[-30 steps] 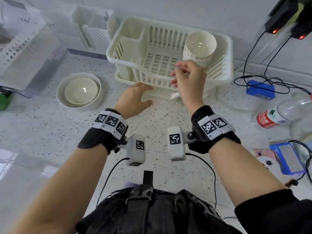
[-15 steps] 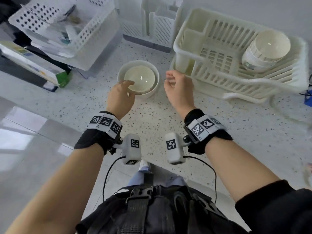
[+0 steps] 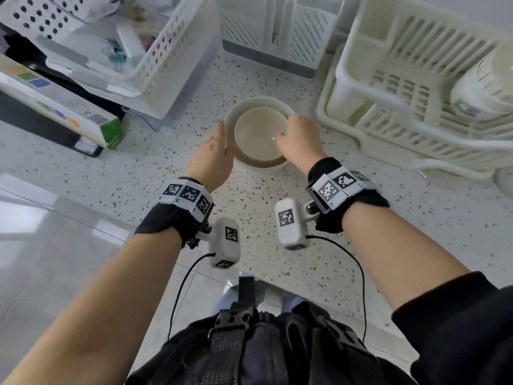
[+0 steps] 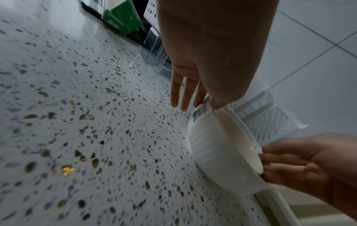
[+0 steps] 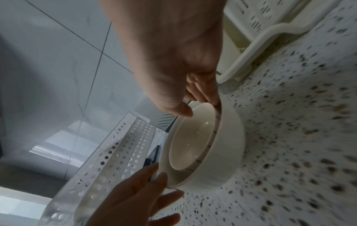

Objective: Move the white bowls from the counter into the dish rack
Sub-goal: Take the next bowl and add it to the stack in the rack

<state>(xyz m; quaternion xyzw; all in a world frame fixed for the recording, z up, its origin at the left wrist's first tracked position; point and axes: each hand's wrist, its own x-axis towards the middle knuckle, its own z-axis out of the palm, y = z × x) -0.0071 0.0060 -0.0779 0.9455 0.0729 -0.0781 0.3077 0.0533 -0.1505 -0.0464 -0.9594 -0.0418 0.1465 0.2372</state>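
Note:
Two nested white bowls (image 3: 259,134) stand on the speckled counter, left of the cream dish rack (image 3: 416,134). A stack of white bowls (image 3: 488,79) lies tilted in the rack's right end. My left hand (image 3: 222,140) touches the outer bowl's left wall with straight fingers, thumb on the rim (image 4: 218,105). My right hand (image 3: 286,132) curls over the right rim. In the right wrist view its thumb (image 5: 183,111) is over the inner bowl (image 5: 193,137) and its fingers (image 5: 210,97) are on the outer wall.
A perforated white basket (image 3: 125,51) on a clear stand sits behind and left of the bowls. A green-ended box (image 3: 111,134) lies at the left, and a slatted cutlery holder (image 3: 277,31) stands at the back. The counter's front edge runs near my wrists.
Both hands left the dish rack, swung left to the nested bowls and now touch their rims from either side. Half a second ago they hovered just short of them.

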